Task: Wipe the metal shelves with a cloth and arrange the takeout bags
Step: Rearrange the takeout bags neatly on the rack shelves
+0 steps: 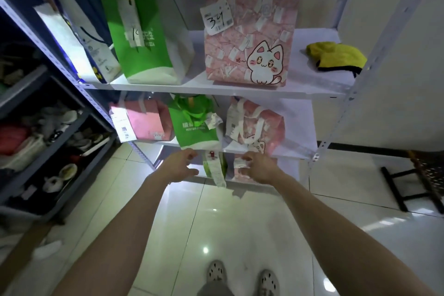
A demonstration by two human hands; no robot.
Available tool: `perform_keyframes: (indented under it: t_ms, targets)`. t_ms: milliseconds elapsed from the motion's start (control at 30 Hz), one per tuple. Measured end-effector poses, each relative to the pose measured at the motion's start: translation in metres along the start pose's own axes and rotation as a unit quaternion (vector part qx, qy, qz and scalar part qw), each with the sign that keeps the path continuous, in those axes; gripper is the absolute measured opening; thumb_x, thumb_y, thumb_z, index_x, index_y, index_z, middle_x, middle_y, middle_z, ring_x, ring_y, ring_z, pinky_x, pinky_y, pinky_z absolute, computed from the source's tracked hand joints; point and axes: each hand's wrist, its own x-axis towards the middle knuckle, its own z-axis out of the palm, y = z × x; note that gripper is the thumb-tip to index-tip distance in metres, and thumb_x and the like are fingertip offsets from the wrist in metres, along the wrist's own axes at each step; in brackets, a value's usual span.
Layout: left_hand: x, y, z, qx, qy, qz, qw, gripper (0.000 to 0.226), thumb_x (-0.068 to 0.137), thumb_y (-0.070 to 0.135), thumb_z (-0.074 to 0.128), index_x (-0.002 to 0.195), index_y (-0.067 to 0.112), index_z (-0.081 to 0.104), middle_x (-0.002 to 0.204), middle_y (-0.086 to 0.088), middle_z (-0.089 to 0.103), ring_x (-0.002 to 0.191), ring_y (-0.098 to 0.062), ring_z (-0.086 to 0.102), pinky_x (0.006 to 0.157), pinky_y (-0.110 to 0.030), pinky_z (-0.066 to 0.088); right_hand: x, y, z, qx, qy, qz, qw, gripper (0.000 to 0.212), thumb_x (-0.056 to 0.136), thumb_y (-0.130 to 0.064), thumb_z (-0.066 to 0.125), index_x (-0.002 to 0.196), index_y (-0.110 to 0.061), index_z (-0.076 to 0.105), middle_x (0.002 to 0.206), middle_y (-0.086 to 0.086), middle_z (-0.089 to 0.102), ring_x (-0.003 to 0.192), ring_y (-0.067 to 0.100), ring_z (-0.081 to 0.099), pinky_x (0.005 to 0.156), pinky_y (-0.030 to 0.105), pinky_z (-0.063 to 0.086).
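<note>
A white metal shelf rack (240, 91) holds takeout bags. On the upper shelf stand a white bag (81, 38), a green bag (144, 31) and a pink cat bag (249, 36). A yellow cloth (336, 55) lies at that shelf's right end. The middle shelf carries a pink bag (144, 122), a green bag (194, 125) and a pink cat bag (257, 125). On the lowest shelf are a green bag with a long receipt (215, 168) and a pink bag (240, 170). My left hand (180, 166) is open just left of the green one. My right hand (259, 167) reaches the pink bag's receipt, fingers curled; the grip is unclear.
A dark shelf unit (48, 127) full of dishes and clutter stands at the left. A black stool frame (408, 180) sits on the floor at the right. Glossy white floor tiles (216, 223) lie below, with my feet (240, 276) on them.
</note>
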Motion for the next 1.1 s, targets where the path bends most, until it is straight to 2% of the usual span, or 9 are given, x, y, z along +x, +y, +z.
perform_keyframes:
  t_ms: [167,267,433,633,767,900,1100]
  targets:
    - [-0.022,-0.036,-0.002,0.017,-0.022,-0.004,1.000,0.059,0.092,0.030,0.086,0.144,0.018,0.062,0.134,-0.001,0.066,0.109,-0.018,0.067,0.090,-0.032,0.055,-0.001,-0.025,0.031,0.003,-0.018,-0.016,1.000,0.050,0.093,-0.036,0.077,0.136,-0.017,0.062,0.136,0.006,0.067,0.113,0.026,0.067,0.098,0.042,0.056]
    - [-0.029,-0.057,-0.010,0.028,-0.024,0.011,0.999,0.055,0.093,0.030,0.084,0.143,0.020,0.062,0.133,0.000,0.067,0.108,-0.018,0.067,0.089,-0.029,0.050,-0.001,-0.045,0.049,-0.002,-0.014,-0.005,1.000,0.052,0.095,-0.035,0.076,0.139,-0.014,0.059,0.137,0.009,0.066,0.117,0.028,0.066,0.099,0.041,0.054]
    - [-0.041,-0.105,-0.033,0.035,-0.027,0.043,0.998,0.052,0.093,0.029,0.084,0.140,0.024,0.065,0.133,0.003,0.069,0.109,-0.017,0.069,0.095,-0.033,0.055,-0.002,-0.094,0.089,0.006,0.009,0.011,1.000,0.058,0.096,-0.041,0.073,0.144,-0.015,0.057,0.141,0.006,0.064,0.124,0.027,0.061,0.097,0.032,0.045]
    - [-0.063,-0.168,-0.060,0.026,-0.028,0.078,0.996,0.052,0.093,0.025,0.083,0.141,0.023,0.063,0.131,0.003,0.068,0.104,-0.016,0.069,0.089,-0.030,0.055,-0.013,-0.163,0.152,0.010,0.004,0.028,1.000,0.057,0.096,-0.043,0.073,0.145,-0.019,0.056,0.148,0.004,0.060,0.124,0.025,0.062,0.104,0.039,0.051]
    - [-0.077,-0.198,-0.076,0.017,-0.037,0.075,0.996,0.050,0.093,0.028,0.083,0.139,0.027,0.063,0.132,0.007,0.067,0.107,-0.016,0.069,0.092,-0.040,0.061,-0.021,-0.192,0.173,0.006,0.009,0.040,0.999,0.053,0.097,-0.040,0.072,0.144,-0.020,0.056,0.148,-0.001,0.058,0.122,0.024,0.063,0.086,0.031,0.050]
    - [-0.079,-0.213,-0.089,0.016,-0.023,0.080,0.996,0.052,0.094,0.030,0.083,0.141,0.022,0.063,0.133,0.004,0.068,0.108,-0.017,0.069,0.094,-0.037,0.059,-0.020,-0.206,0.173,-0.005,0.028,0.041,0.999,0.051,0.097,-0.041,0.071,0.142,-0.019,0.058,0.146,0.003,0.060,0.124,0.023,0.061,0.101,0.036,0.050]
    - [-0.079,-0.221,-0.095,0.015,-0.025,0.093,0.995,0.053,0.095,0.031,0.083,0.143,0.021,0.063,0.137,-0.001,0.070,0.109,-0.019,0.069,0.098,-0.039,0.060,-0.022,-0.215,0.178,-0.001,0.038,0.059,0.998,0.051,0.098,-0.038,0.070,0.142,-0.018,0.058,0.145,0.002,0.061,0.126,0.024,0.060,0.104,0.036,0.048]
